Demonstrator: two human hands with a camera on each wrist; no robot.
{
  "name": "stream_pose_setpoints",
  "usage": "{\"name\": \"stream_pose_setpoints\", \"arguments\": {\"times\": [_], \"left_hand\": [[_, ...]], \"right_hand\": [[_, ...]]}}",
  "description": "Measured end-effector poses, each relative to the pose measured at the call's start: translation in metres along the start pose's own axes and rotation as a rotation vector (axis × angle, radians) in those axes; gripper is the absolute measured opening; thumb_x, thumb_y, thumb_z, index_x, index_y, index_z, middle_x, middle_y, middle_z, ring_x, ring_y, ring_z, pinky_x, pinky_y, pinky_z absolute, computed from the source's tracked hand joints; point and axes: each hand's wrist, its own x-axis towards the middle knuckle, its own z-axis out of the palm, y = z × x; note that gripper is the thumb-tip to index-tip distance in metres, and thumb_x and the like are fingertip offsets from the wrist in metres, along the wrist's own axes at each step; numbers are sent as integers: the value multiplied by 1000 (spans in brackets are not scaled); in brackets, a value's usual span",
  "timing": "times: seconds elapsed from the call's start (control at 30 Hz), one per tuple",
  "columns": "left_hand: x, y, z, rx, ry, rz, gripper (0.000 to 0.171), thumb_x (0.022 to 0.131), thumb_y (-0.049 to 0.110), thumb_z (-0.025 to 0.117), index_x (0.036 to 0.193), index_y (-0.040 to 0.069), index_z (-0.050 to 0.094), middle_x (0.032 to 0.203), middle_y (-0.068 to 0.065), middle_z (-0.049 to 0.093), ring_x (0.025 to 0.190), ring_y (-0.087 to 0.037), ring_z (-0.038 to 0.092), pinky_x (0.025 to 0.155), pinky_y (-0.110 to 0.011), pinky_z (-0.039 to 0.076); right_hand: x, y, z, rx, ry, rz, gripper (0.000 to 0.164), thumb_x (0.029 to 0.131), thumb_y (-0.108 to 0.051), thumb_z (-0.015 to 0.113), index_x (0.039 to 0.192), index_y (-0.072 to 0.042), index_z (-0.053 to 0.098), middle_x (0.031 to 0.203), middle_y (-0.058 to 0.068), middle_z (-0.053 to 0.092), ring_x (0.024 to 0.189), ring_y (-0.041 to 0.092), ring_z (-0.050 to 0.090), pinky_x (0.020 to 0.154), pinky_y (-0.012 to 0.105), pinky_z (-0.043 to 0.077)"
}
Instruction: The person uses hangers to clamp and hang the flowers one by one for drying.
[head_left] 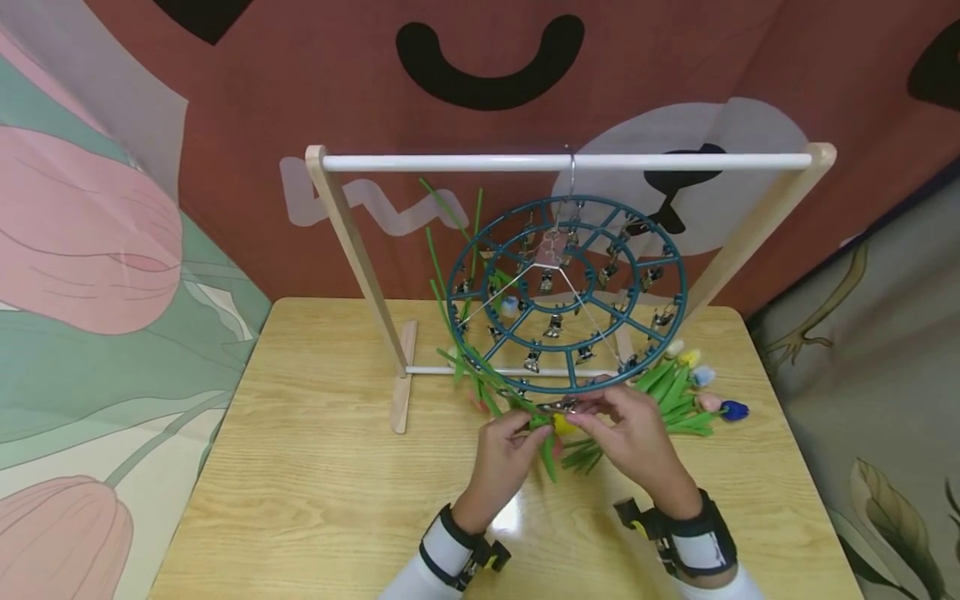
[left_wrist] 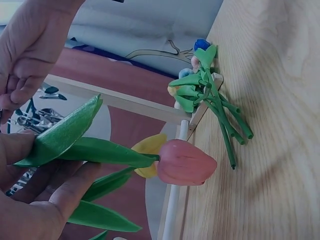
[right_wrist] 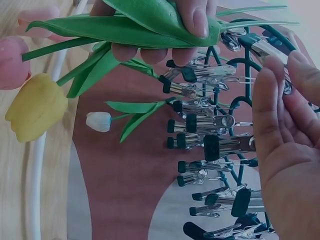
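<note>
My left hand [head_left: 501, 458] pinches an artificial pink tulip [left_wrist: 186, 162] by its green leaves [right_wrist: 145, 31], its bloom pointing down toward the table. Just beside it, my right hand [head_left: 633, 437] pinches a metal clip [right_wrist: 270, 50] at the near edge of a round teal clip hanger [head_left: 573, 388]. The leaf bases lie right at that clip in the right wrist view. A yellow tulip [right_wrist: 37, 107] hangs close behind the pink one. Farther back, a white tulip [right_wrist: 98, 121] hangs bloom-down from another clip.
The hanger hooks over the white bar [head_left: 450, 163] of a wooden-legged rack on the table [head_left: 300, 467]. Several metal clips [right_wrist: 215, 112] dangle from its rings. Green stems stick up past its left side. A bunch of loose tulips [head_left: 671, 396] lies at the right.
</note>
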Motion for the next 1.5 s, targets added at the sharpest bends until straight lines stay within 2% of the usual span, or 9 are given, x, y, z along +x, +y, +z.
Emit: {"name": "stream_pose_setpoints", "arguments": {"times": [0.27,0.33,0.47,0.6,0.73,1.0,1.23,1.37,1.5], "left_hand": [[2,-1,0,31,1,58,8,95,7,74,98,1,77,101,-13,78,98,-15,74,76,-24,65],[3,-1,0,78,10,82,4,93,6,75,95,4,78,99,-10,79,97,-13,74,87,-16,60],[2,-3,0,87,10,108,4,92,4,75,96,4,77,101,-9,79,96,-17,75,90,-16,59],[2,-5,1,44,4,128,6,93,0,73,98,-2,76,102,-15,77,95,-26,76,80,-24,64],[3,-5,1,73,19,145,5,90,-4,74,95,-3,76,98,-15,77,91,-23,76,78,-24,65],[3,-2,-1,82,0,118,4,93,-1,73,94,-3,76,96,-13,75,90,-16,73,77,-23,65],[3,-6,-2,173,27,175,4,90,-2,75,87,0,76,87,-9,74,75,-13,66,63,-18,60],[2,-5,-4,141,16,110,2,90,-2,75,90,1,75,93,-9,74,82,-17,69,69,-22,64],[0,-5,-7,79,9,56,5,92,-1,74,97,1,75,101,-14,74,93,-19,72,77,-32,67]], "right_hand": [[0,3,2,-19,-5,-61,16,83,-12,85,94,-5,75,88,8,76,70,5,59,58,11,48],[0,3,3,-16,-6,-71,18,87,-20,82,94,-5,75,87,9,76,69,6,59,58,11,47],[1,3,4,-23,-7,-69,27,92,-33,76,94,-5,76,86,7,76,68,4,57,57,11,46],[0,4,5,-37,-9,-52,20,84,-21,85,94,-6,76,85,5,76,69,2,57,56,12,45],[0,4,6,-52,-10,-47,26,73,-3,89,95,-6,77,83,4,75,70,3,60,56,14,47],[1,4,6,-54,-7,-48,20,84,-20,85,97,-6,78,82,3,75,68,3,59,57,13,45],[1,4,7,-85,-23,-11,27,72,-2,90,95,-7,77,81,0,74,71,3,63,56,13,46],[-2,5,6,-109,-72,0,31,71,2,89,98,-6,75,82,-2,74,72,7,67,60,19,55],[-9,8,4,-101,-150,19,34,78,2,85,109,-3,73,88,-1,77,75,6,69,66,21,61]]}}
